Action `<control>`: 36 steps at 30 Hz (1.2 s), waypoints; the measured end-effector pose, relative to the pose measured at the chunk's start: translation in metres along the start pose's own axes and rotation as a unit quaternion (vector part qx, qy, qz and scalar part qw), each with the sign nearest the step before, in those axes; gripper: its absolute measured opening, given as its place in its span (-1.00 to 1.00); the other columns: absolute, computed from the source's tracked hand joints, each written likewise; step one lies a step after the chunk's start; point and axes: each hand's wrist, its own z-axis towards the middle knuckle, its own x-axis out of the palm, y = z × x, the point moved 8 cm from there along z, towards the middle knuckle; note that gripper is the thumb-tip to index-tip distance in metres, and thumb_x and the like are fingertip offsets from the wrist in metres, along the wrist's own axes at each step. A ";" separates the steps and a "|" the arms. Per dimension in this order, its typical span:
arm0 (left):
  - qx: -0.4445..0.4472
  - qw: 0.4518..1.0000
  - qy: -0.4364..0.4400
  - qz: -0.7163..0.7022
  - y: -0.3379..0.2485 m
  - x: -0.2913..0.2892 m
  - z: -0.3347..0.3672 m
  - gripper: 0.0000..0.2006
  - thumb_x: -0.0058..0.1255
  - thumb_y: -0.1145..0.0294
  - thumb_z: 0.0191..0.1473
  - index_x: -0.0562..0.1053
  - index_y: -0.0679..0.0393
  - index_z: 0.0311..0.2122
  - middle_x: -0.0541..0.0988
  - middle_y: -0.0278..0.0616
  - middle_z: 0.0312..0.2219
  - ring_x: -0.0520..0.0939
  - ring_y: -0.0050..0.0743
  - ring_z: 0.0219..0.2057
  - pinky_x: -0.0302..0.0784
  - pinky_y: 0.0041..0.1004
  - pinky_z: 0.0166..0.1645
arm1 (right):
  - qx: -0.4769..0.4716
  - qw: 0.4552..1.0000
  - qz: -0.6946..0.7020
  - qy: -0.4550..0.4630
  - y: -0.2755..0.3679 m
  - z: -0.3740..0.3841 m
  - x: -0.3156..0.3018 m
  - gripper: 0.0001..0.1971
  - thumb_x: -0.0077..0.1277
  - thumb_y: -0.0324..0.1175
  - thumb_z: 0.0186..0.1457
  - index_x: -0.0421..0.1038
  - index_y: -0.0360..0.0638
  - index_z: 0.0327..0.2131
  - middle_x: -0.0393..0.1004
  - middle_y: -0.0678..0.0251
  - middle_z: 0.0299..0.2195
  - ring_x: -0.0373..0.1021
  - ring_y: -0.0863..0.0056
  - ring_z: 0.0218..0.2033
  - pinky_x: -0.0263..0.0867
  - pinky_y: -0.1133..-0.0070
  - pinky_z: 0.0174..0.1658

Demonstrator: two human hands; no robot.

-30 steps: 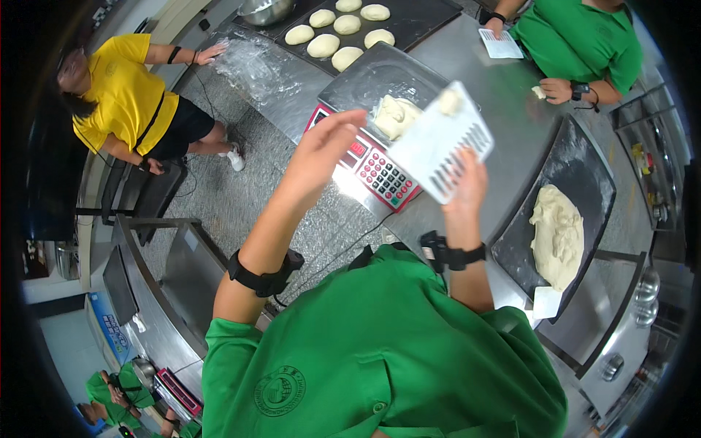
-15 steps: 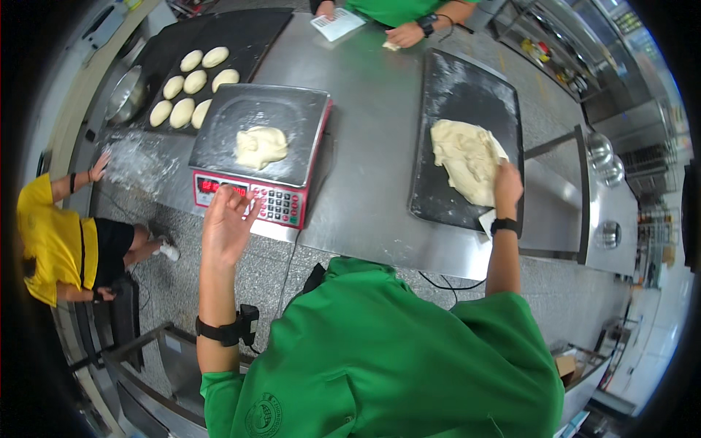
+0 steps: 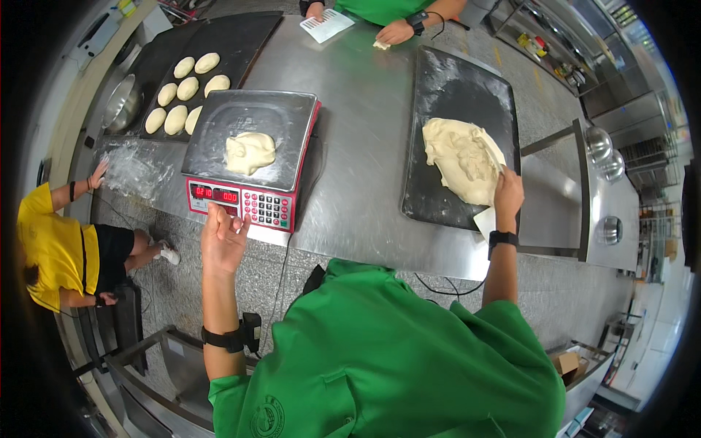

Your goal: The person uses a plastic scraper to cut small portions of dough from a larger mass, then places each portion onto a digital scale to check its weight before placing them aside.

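Observation:
My left hand [image 3: 223, 244] hovers by the front of a red digital scale [image 3: 272, 210], fingers loosely bent, thumb apart, nothing seen in them. On the scale's metal plate [image 3: 208, 120] lies a piece of pale dough [image 3: 250, 152]. At the right, my right hand [image 3: 509, 196] is closed on a white scraper [image 3: 493, 150], whose edge runs along the right side of a large dough mass [image 3: 460, 164]. That dough rests on a floured black tray [image 3: 467, 80]. A white flat piece [image 3: 485, 221] shows beside my right wrist; whether it belongs to the scraper I cannot tell.
Several dough balls [image 3: 188, 88] sit on a black tray [image 3: 241, 36] behind the scale, near a metal bowl [image 3: 123, 104]. Across the steel table [image 3: 350, 146], a co-worker's hand [image 3: 395, 32] touches a dough bit; the other holds a white slotted scraper [image 3: 326, 25]. A person in yellow [image 3: 58, 241] is at left.
The scale, trays and table sit slightly further left in the picture. My left hand is a little lower against the scale, with its fingers more curled. The scraper's edge shows more along the dough.

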 end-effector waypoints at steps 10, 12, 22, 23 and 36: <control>0.130 0.977 -0.164 0.030 -0.048 -0.056 -0.024 -0.72 -0.20 0.34 0.00 0.24 0.19 -0.16 0.40 -0.29 -0.25 0.40 -0.57 -0.36 0.26 -0.45 -0.12 | -0.075 0.996 0.015 -0.056 0.015 0.029 -0.016 -0.75 -0.13 -0.49 -0.20 0.37 -0.06 -0.34 0.37 0.31 -0.48 0.27 0.31 -0.45 0.21 0.45 -0.36; 0.165 0.971 -0.164 0.058 -0.064 -0.064 -0.038 -0.62 -0.20 0.40 0.00 0.11 0.23 -0.04 0.27 -0.22 -0.09 0.38 -0.54 -0.30 0.25 -0.45 -0.11 | -0.048 0.998 0.010 0.033 0.008 0.022 0.020 -0.75 -0.12 -0.49 -0.20 0.38 -0.05 -0.34 0.38 0.29 -0.49 0.28 0.30 -0.42 0.20 0.46 -0.35; 0.180 0.966 -0.168 0.073 -0.074 -0.074 -0.071 -0.57 -0.42 0.19 0.07 0.06 0.17 0.02 0.17 -0.22 -0.01 0.20 -0.40 -0.03 0.13 -0.39 -0.01 | -0.048 0.978 0.100 -0.174 0.037 0.028 -0.065 -0.78 -0.15 -0.50 -0.10 0.31 -0.32 -0.30 0.36 0.14 -0.44 0.25 0.23 -0.41 0.16 0.44 -0.31; 0.181 0.972 -0.142 0.041 -0.073 -0.070 -0.070 -0.56 -0.49 0.14 0.08 0.06 0.17 0.02 0.17 -0.23 -0.01 0.21 -0.39 -0.03 0.13 -0.38 -0.01 | -0.038 0.978 0.129 -0.157 0.044 0.032 -0.064 -0.80 -0.15 -0.50 -0.09 0.30 -0.35 -0.32 0.35 0.11 -0.46 0.25 0.21 -0.42 0.16 0.44 -0.33; 0.252 0.948 -0.196 0.015 -0.096 -0.080 -0.115 -0.64 -0.29 0.30 0.04 0.14 0.19 -0.05 0.31 -0.22 -0.15 0.33 -0.43 -0.15 0.29 -0.41 -0.09 | -0.080 0.928 0.352 -0.091 0.190 0.044 -0.051 -0.81 -0.16 -0.47 -0.04 0.28 -0.40 -0.34 0.31 0.08 -0.47 0.25 0.23 -0.44 0.17 0.49 -0.36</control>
